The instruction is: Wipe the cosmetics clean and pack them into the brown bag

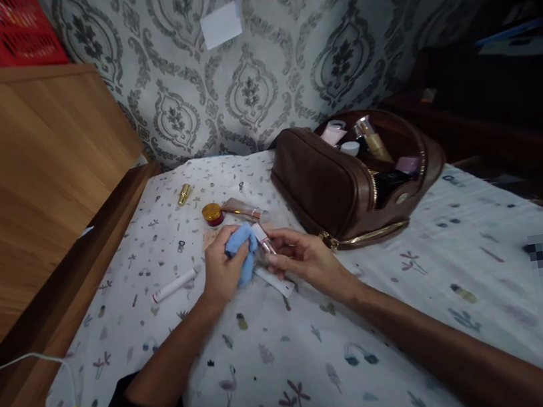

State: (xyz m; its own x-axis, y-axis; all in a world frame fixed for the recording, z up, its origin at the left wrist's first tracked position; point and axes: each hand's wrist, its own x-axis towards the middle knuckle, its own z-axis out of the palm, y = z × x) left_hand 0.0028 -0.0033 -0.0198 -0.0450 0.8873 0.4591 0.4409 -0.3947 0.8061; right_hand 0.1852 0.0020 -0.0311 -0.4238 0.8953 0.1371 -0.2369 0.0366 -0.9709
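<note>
My left hand (pixel 221 268) is closed around a blue cloth (pixel 240 248) and presses it against a small cosmetic bottle (pixel 263 238) with a white cap. My right hand (pixel 303 255) pinches that bottle from the right side. Both hands hover just above a printed white sheet (pixel 283 357) covering the surface. A thin white stick (pixel 276 282) lies on the sheet right under the hands.
An open brown cosmetic bag (pixel 330 188) with several bottles inside lies behind my right hand. A white tube (pixel 174 286), a red-and-gold jar (pixel 212 214), a pinkish tube (pixel 242 209) and a gold lipstick (pixel 184 193) lie on the sheet. A wooden headboard (pixel 23 198) stands left.
</note>
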